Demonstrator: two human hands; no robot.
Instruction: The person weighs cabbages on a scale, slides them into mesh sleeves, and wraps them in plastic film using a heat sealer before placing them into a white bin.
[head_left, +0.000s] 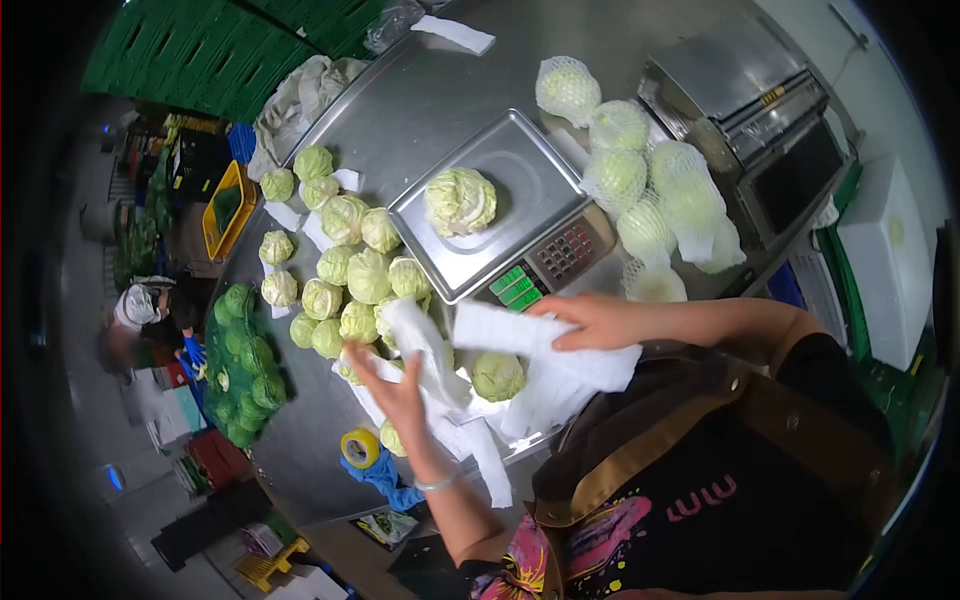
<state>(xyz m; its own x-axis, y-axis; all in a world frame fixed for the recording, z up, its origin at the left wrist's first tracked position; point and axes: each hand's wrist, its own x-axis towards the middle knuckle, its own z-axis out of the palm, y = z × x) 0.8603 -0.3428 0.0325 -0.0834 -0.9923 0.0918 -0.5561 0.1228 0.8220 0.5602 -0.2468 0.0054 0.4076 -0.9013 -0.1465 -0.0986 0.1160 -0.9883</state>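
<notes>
My right hand (590, 322) grips a white padded sheet (520, 330), its fingers closed on the upper edge. The sheet hangs beside a round cabbage (498, 377) near the table's front edge. My left hand (395, 395) is open, fingers and thumb apart, next to another white sheet (425, 345) that looks partly raised; contact is unclear. One cabbage (460, 202) rests on the metal tray of a scale (535, 170), whose green display (516, 287) is lit. Several bare cabbages (368, 277) crowd the table left of the scale.
Several cabbages in white foam nets (645, 230) lie right of the scale, near a metal machine (740, 110). A yellow tape roll (360, 448) and blue glove (385, 482) lie at lower left. Beyond are a green net sack (240, 365) and a person in blue gloves (150, 310).
</notes>
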